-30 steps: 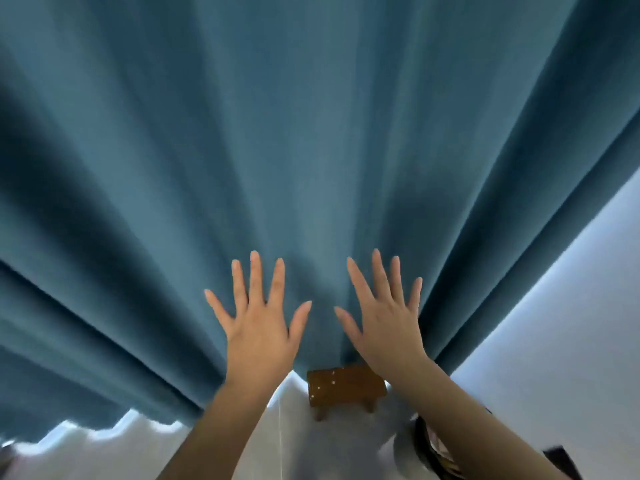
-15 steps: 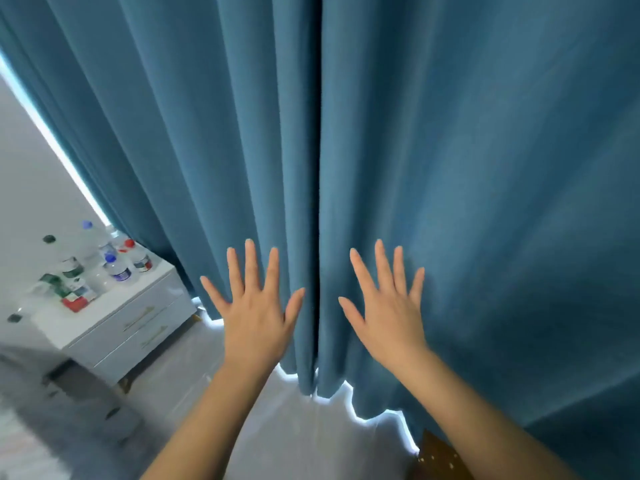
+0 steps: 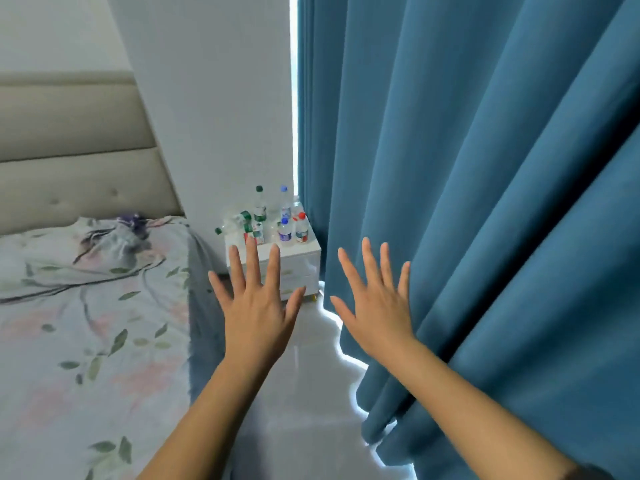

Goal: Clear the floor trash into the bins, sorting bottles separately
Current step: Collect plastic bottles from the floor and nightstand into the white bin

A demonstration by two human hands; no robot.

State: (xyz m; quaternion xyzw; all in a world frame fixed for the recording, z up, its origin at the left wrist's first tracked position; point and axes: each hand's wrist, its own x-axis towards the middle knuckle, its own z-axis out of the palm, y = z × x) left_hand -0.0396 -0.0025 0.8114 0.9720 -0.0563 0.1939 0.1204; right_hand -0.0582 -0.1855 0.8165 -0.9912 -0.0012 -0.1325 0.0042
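Both of my hands are held out in front of me, palms away, fingers spread, holding nothing. My left hand [image 3: 258, 306] is in front of a white nightstand [image 3: 299, 259]. My right hand [image 3: 375, 304] is at the edge of the blue curtain [image 3: 485, 202]. Several clear plastic bottles [image 3: 285, 220] with green, blue and red caps stand on the nightstand; one with a green cap [image 3: 235, 223] lies on its side. No bins or floor trash are in view.
A bed with a floral cover [image 3: 90, 323] fills the left side, with a beige padded headboard [image 3: 69, 150] behind it. A narrow strip of grey floor [image 3: 304, 393] runs between bed and curtain toward the nightstand. A white wall [image 3: 214, 98] stands behind.
The view has swung left, from facing the curtain to facing the bed, wall and nightstand. My hands have stayed raised and spread in front of me.
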